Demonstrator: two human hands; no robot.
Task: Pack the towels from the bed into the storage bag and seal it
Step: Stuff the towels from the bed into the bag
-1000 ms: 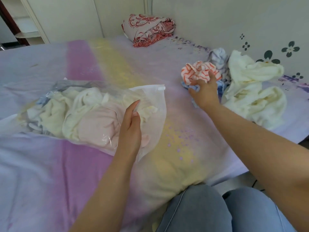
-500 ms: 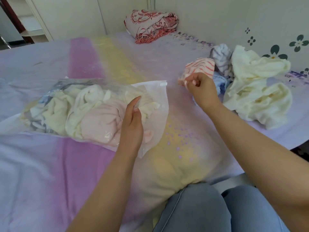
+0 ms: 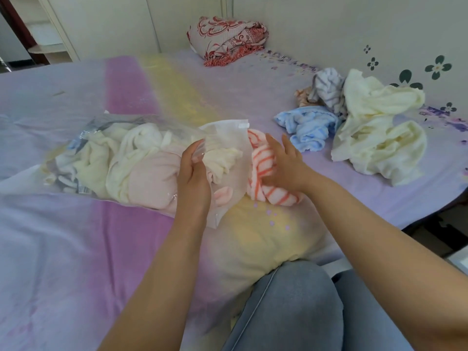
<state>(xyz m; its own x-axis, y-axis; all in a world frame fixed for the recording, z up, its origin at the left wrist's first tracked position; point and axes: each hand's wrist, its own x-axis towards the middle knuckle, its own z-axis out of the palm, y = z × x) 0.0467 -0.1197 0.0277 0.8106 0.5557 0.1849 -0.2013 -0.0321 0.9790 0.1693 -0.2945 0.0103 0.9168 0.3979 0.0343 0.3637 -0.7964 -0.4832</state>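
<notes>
Bag: clear storage bag (image 3: 131,158) lies on the bed (image 3: 76,249), stuffed with pale towels, mouth facing the hands.
Left hand: left hand (image 3: 193,173) pinches the upper flap of the bag's mouth, holding it up.
Right hand: right hand (image 3: 283,163) lies on the orange-striped towel (image 3: 266,178) with fingers spread, right at the mouth; can't really tell if it's gripping or just pushing.
Beyond the right hand: blue towel (image 3: 306,127), grey-striped towel (image 3: 328,89) and a cream towel pile (image 3: 379,127), all loose on the bed.
</notes>
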